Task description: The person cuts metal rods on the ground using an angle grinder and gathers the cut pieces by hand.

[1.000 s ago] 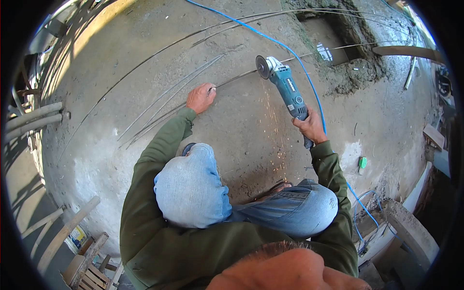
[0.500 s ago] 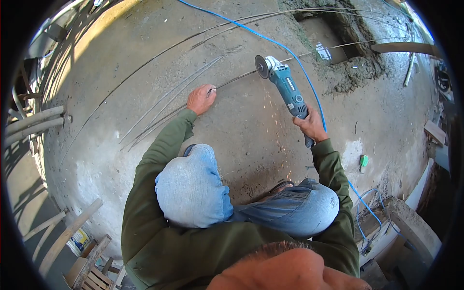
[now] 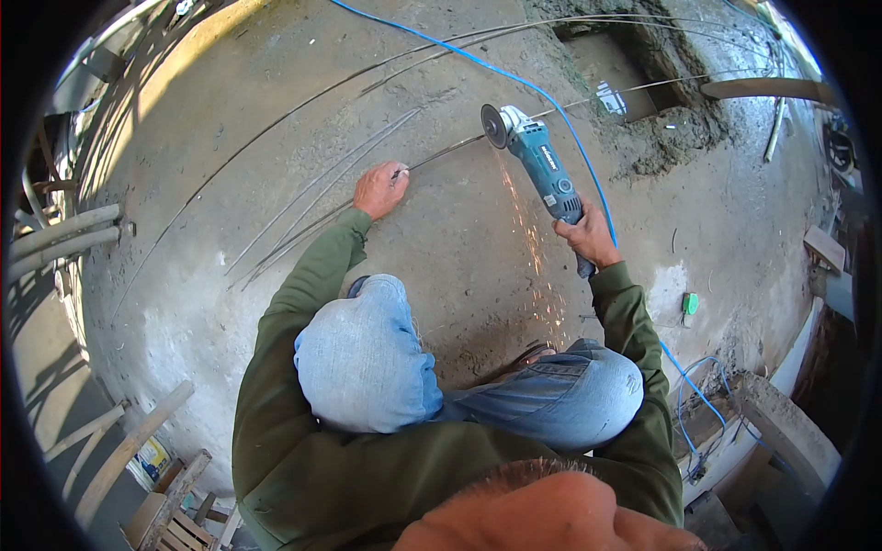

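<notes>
- The left hand's fingers are curled closed around the thin metal rods, pressing low to the floor, presumably so the rods stay steady; how many rods are in that grip cannot be told.
- The right hand is wrapped round the rear of the grinder, fingers closed, the thumb side uppermost; most of its fingertips are hidden beneath the body.
- The grinder lies slantwise ahead of the right knee, its disc standing edge-on at the rods, well apart from the left hand, which likely spares those fingers. The disc seems to touch the metal, though its own face covers the exact spot.
- Sparks stream back from the disc toward the person, between the knees, reaching a foot largely covered by the jeans.
- The blue cord loops beyond the tool and passes behind the right hand, apparently laid clear of the disc; its upper end leaves the view.
- Further out, loose rods lie left of the gripped ones, and long rods run past a hole whose depth is hard to judge.
- The round lens edge blackens the corners, cutting off whatever stands there.
</notes>
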Action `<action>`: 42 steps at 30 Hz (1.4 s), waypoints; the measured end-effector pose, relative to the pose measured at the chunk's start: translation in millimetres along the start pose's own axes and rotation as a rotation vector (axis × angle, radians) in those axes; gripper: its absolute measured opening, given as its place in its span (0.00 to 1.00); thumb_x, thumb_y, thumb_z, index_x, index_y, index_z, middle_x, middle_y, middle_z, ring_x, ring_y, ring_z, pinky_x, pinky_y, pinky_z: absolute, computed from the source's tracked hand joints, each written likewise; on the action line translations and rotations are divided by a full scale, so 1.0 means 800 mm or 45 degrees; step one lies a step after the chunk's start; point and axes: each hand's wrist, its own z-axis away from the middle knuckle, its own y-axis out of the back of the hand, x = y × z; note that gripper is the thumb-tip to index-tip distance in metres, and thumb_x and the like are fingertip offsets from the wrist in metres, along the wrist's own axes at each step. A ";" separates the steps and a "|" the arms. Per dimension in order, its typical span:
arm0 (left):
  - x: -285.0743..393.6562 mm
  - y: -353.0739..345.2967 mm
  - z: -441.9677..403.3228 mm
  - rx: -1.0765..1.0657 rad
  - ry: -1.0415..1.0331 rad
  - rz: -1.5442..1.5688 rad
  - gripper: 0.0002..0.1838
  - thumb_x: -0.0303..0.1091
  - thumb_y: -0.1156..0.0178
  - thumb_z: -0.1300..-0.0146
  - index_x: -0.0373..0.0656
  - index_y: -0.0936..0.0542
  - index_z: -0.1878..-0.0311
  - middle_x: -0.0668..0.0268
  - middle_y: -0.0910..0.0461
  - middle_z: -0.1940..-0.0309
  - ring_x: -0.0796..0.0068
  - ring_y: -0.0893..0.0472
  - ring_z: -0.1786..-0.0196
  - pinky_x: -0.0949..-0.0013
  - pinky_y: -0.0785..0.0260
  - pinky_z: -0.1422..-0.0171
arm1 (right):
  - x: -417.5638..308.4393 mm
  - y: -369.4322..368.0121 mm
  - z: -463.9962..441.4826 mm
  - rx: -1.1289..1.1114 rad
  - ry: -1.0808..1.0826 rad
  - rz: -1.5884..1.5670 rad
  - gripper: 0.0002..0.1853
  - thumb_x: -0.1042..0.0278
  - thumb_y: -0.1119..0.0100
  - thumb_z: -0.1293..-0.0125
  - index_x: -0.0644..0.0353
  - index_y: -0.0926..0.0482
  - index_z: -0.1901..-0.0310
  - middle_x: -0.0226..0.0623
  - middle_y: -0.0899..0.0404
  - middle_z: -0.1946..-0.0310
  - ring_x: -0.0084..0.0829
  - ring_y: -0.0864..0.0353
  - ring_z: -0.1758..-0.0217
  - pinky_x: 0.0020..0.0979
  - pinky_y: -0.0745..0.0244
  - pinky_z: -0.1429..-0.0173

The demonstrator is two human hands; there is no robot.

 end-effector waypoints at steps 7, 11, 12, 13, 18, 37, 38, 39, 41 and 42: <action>-0.006 0.001 -0.003 0.035 0.001 0.001 0.12 0.40 0.42 0.40 0.43 0.18 0.59 0.54 0.19 0.67 0.52 0.19 0.64 0.55 0.28 0.59 | 0.011 -0.004 -0.001 0.039 0.111 -0.029 0.28 0.64 0.35 0.54 0.69 0.26 0.49 0.28 0.29 0.73 0.23 0.32 0.71 0.26 0.33 0.66; -0.002 0.002 -0.002 0.005 0.017 -0.001 0.12 0.40 0.42 0.40 0.43 0.18 0.59 0.55 0.19 0.67 0.52 0.19 0.64 0.55 0.28 0.59 | 0.001 0.000 0.000 0.000 -0.013 0.028 0.27 0.66 0.35 0.54 0.69 0.25 0.50 0.27 0.28 0.72 0.22 0.32 0.71 0.27 0.33 0.66; -0.001 0.003 -0.001 -0.001 0.029 0.016 0.12 0.40 0.42 0.40 0.43 0.18 0.59 0.55 0.19 0.67 0.53 0.19 0.63 0.55 0.28 0.59 | 0.002 0.000 0.000 0.002 -0.014 0.028 0.27 0.66 0.35 0.54 0.69 0.25 0.50 0.27 0.28 0.72 0.22 0.32 0.71 0.27 0.33 0.66; 0.000 0.004 -0.002 -0.003 0.041 0.032 0.12 0.40 0.42 0.40 0.43 0.18 0.59 0.55 0.19 0.67 0.53 0.19 0.63 0.56 0.28 0.59 | 0.002 -0.001 -0.001 0.016 0.025 0.005 0.27 0.66 0.35 0.54 0.69 0.25 0.50 0.28 0.28 0.72 0.22 0.32 0.71 0.27 0.33 0.66; 0.001 0.005 -0.002 0.033 0.023 0.024 0.12 0.40 0.42 0.40 0.43 0.18 0.59 0.55 0.19 0.67 0.54 0.19 0.63 0.56 0.28 0.59 | 0.002 0.000 -0.002 0.023 0.085 -0.027 0.28 0.64 0.34 0.54 0.69 0.25 0.51 0.28 0.28 0.72 0.22 0.32 0.71 0.27 0.33 0.66; 0.004 0.007 -0.002 0.037 0.044 0.065 0.11 0.39 0.41 0.40 0.43 0.17 0.60 0.56 0.18 0.68 0.57 0.18 0.67 0.58 0.27 0.61 | 0.025 -0.003 -0.010 0.042 0.134 0.014 0.30 0.63 0.35 0.54 0.67 0.26 0.48 0.29 0.28 0.75 0.22 0.32 0.76 0.28 0.33 0.71; 0.005 0.008 -0.002 0.039 0.046 0.068 0.11 0.39 0.41 0.40 0.43 0.17 0.60 0.56 0.18 0.68 0.57 0.18 0.67 0.58 0.27 0.61 | 0.043 -0.003 -0.014 0.096 0.270 0.016 0.30 0.63 0.35 0.54 0.67 0.26 0.47 0.29 0.28 0.76 0.22 0.32 0.77 0.28 0.34 0.72; 0.006 0.008 -0.002 0.038 0.039 0.065 0.11 0.39 0.41 0.40 0.43 0.17 0.60 0.56 0.18 0.69 0.56 0.18 0.67 0.58 0.27 0.61 | 0.034 -0.001 -0.011 0.095 0.271 0.018 0.30 0.63 0.35 0.54 0.67 0.26 0.47 0.29 0.28 0.76 0.22 0.32 0.77 0.28 0.34 0.72; 0.005 0.008 0.000 0.034 0.035 0.058 0.11 0.39 0.41 0.40 0.43 0.17 0.60 0.56 0.18 0.69 0.56 0.18 0.67 0.58 0.27 0.61 | 0.001 0.003 -0.001 -0.010 -0.011 0.010 0.31 0.64 0.35 0.53 0.67 0.27 0.46 0.30 0.27 0.74 0.22 0.30 0.74 0.28 0.32 0.68; 0.007 0.008 0.000 0.031 0.035 0.045 0.11 0.39 0.41 0.40 0.43 0.17 0.60 0.56 0.18 0.68 0.56 0.18 0.67 0.58 0.27 0.61 | -0.004 0.004 0.000 -0.007 -0.008 0.008 0.31 0.64 0.35 0.53 0.67 0.27 0.46 0.30 0.27 0.74 0.22 0.30 0.74 0.28 0.32 0.68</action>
